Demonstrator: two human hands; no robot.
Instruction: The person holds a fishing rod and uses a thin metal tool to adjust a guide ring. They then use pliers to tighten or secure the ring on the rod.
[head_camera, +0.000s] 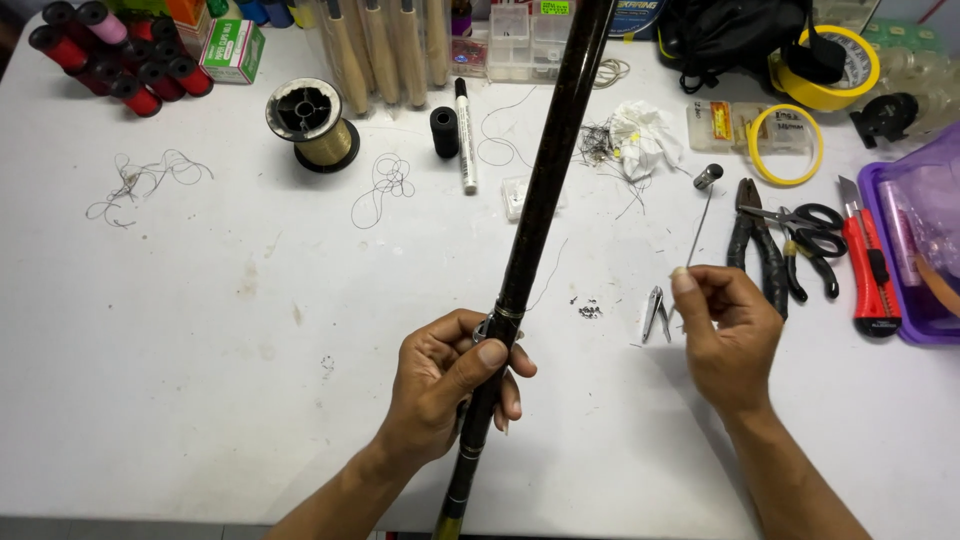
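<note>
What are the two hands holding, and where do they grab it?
The left hand grips the dark rod around its shaft, just below a small ring wrapped in thread. The right hand pinches a thin thread at its lower end between its fingertips.

Bright, even overhead light fills your white table (200, 330); shadows under your hands are soft, focus is sharp, and edges bow slightly.

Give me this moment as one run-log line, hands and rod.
left hand: grips dark rod at thread wrap | right hand: pinches thin thread | nail clippers: on table
</note>
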